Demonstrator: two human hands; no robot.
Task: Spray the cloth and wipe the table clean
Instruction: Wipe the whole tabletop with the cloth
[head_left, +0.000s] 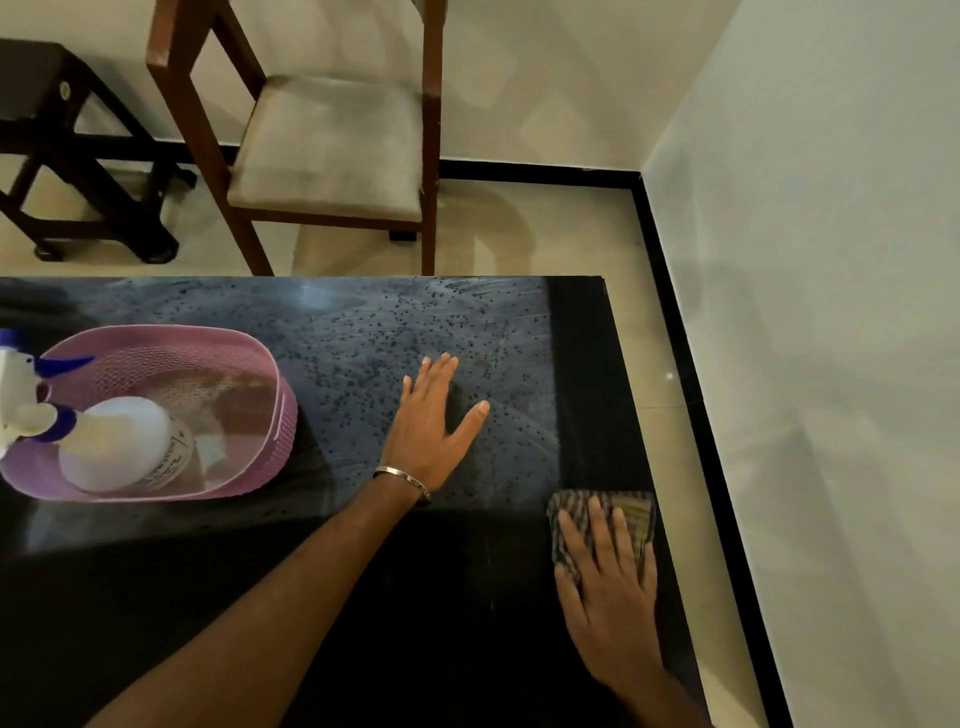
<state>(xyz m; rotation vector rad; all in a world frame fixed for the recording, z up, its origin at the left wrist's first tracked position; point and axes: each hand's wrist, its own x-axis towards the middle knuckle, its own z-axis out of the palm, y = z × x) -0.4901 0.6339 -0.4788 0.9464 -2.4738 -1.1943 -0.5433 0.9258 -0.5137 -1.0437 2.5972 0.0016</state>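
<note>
Nearest the camera, the right hand lies flat on a striped cloth close to the right edge of the dark table. Its fingers are straight and slightly spread, pressing down on the cloth rather than curling round it. The cloth's far part shows beyond the fingertips, and a strip of it shows between the hand and the table's right edge; the near part is hidden under the palm.

Farther in, toward the middle of the table, the left hand rests palm down on the bare surface, fingers straight and together, thumb spread wide to the right. A thin metal bangle circles its wrist. This hand is well apart from the cloth.

Around the left hand and up to the far edge, the tabletop carries a pale, streaky film dotted with dark specks; a strip along the right edge looks plain dark.

By the left edge sits a pink perforated basket, with a white spray bottle lying in it, its blue-trimmed head over the basket's left rim.

Beyond the far edge stands a wooden chair on the tiled floor.
</note>
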